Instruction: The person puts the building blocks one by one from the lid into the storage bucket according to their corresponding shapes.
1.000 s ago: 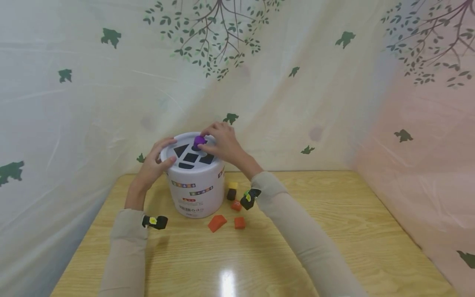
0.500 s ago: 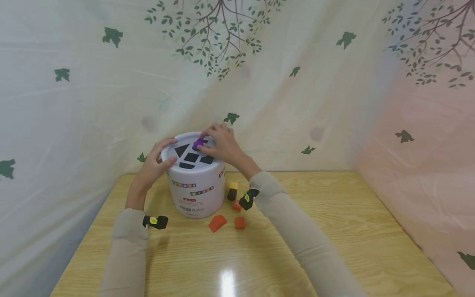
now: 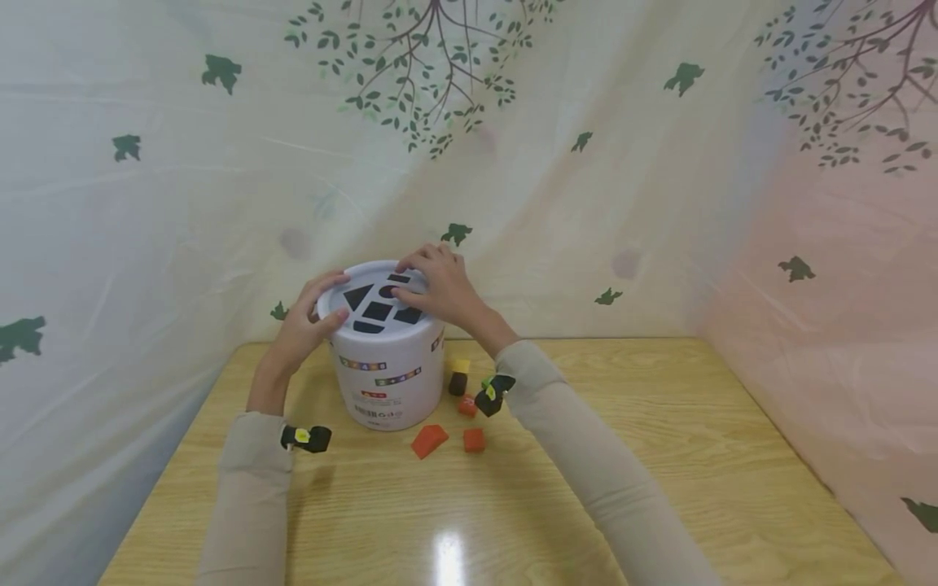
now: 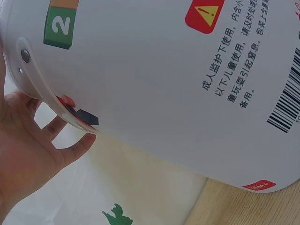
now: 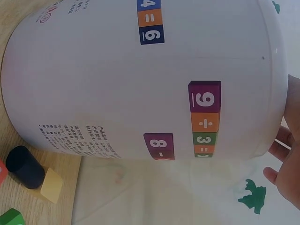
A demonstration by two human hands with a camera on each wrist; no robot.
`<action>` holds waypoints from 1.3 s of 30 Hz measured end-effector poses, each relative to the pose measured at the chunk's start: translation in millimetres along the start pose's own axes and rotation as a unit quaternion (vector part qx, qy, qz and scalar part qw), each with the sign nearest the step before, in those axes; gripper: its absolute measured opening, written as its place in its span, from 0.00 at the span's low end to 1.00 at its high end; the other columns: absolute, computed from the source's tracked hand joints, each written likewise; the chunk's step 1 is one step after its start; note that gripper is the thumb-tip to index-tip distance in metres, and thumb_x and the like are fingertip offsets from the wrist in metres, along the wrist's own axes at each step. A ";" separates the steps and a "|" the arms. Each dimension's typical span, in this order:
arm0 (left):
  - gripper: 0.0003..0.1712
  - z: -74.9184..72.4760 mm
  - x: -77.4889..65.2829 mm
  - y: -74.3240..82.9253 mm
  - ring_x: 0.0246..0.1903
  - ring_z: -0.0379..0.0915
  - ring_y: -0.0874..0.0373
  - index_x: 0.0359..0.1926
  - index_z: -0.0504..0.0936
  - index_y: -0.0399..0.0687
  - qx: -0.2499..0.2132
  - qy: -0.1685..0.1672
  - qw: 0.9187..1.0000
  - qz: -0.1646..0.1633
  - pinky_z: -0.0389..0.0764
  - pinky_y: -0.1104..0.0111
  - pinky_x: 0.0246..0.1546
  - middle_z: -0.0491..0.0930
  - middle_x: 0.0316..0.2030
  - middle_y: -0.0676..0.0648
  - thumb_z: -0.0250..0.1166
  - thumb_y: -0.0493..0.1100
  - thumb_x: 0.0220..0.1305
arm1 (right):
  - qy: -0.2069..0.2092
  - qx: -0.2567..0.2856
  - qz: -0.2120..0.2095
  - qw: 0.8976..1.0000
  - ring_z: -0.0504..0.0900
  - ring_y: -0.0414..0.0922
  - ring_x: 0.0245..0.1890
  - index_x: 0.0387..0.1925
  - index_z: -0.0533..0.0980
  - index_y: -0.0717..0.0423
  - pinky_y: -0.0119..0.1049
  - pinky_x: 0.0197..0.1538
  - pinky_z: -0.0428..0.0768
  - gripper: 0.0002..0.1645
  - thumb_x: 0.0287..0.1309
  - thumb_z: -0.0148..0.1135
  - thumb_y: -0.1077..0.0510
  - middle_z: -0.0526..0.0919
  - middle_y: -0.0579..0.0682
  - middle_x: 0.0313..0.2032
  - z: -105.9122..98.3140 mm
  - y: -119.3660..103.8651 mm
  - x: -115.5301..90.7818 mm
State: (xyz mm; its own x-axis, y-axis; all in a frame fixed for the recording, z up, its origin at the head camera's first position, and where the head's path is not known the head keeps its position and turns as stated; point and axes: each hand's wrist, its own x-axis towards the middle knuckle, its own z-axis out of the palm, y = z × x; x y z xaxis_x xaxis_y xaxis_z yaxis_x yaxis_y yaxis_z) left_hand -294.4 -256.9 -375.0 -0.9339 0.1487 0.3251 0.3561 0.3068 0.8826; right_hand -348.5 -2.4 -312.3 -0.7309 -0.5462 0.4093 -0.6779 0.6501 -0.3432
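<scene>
A white shape-sorter bucket [image 3: 388, 378] stands on the table, its lid cut with dark holes of different shapes. My left hand [image 3: 302, 319] holds the left side of the rim, thumb on the lid's edge and fingers around the far side. In the left wrist view, these fingers [image 4: 77, 149] are at the bucket's upper edge by the handle. My right hand [image 3: 445, 286] is over the right part of the lid with fingers and thumb apart, nothing between them. The thumb overlaps the round hole [image 3: 386, 291]. No purple block shows on the lid.
Right of the bucket lie a yellow block [image 3: 460, 366], a black cylinder [image 5: 26, 166] and a green block [image 5: 11, 218]. Several orange-red blocks [image 3: 430, 440] lie in front and to the right. A printed curtain [image 3: 557, 203] hangs behind the wooden table [image 3: 623, 423].
The purple block in my right fingers has sunk into the round hole and gone out of sight, leaving the hole showing. Both hands have hardly moved.
</scene>
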 end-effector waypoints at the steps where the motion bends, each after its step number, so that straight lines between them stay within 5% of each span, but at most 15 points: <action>1: 0.39 -0.2 0.9 -1.0 0.77 0.47 0.37 0.78 0.60 0.49 0.001 -0.001 1.000 0.001 0.59 0.35 0.73 0.46 0.81 0.45 0.61 0.44 0.69 | 0.001 0.000 0.000 1.000 0.67 0.48 0.60 0.58 0.80 0.48 0.49 0.69 0.65 0.24 0.65 0.66 0.43 0.76 0.50 0.59 -0.5 0.4 -0.1; 13: 0.39 -2.3 7.2 -5.1 0.77 0.46 0.36 0.77 0.61 0.49 0.015 0.001 1.000 0.008 0.55 0.34 0.74 0.47 0.80 0.44 0.61 0.46 0.69 | 0.052 0.029 -0.016 0.998 0.69 0.51 0.63 0.55 0.81 0.51 0.53 0.70 0.65 0.22 0.63 0.68 0.47 0.78 0.52 0.59 -7.0 20.3 -10.1; 28: 0.39 -2.8 8.9 -7.9 0.77 0.47 0.36 0.77 0.61 0.49 0.008 -0.005 1.000 0.006 0.55 0.34 0.74 0.47 0.80 0.44 0.61 0.47 0.69 | 0.112 0.065 -0.006 0.992 0.72 0.54 0.57 0.53 0.81 0.57 0.56 0.65 0.67 0.19 0.63 0.69 0.54 0.83 0.56 0.52 -7.8 61.1 -55.2; 39: 0.39 -4.6 0.0 1.8 0.77 0.46 0.36 0.78 0.60 0.49 0.001 -0.012 1.000 -0.005 0.55 0.35 0.74 0.46 0.80 0.44 0.61 0.48 0.68 | 0.041 0.055 0.034 0.997 0.71 0.53 0.55 0.53 0.81 0.55 0.56 0.62 0.66 0.19 0.64 0.67 0.52 0.82 0.56 0.51 9.1 79.7 -98.4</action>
State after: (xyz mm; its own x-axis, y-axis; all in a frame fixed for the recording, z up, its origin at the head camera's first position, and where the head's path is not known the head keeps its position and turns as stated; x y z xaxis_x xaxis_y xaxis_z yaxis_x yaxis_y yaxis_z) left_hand -293.9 -260.6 -371.9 -0.9362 0.1688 0.3082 0.3473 0.3110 0.8847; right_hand -331.3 98.4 -387.6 -0.7702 -0.4542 0.4477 -0.6341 0.6204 -0.4615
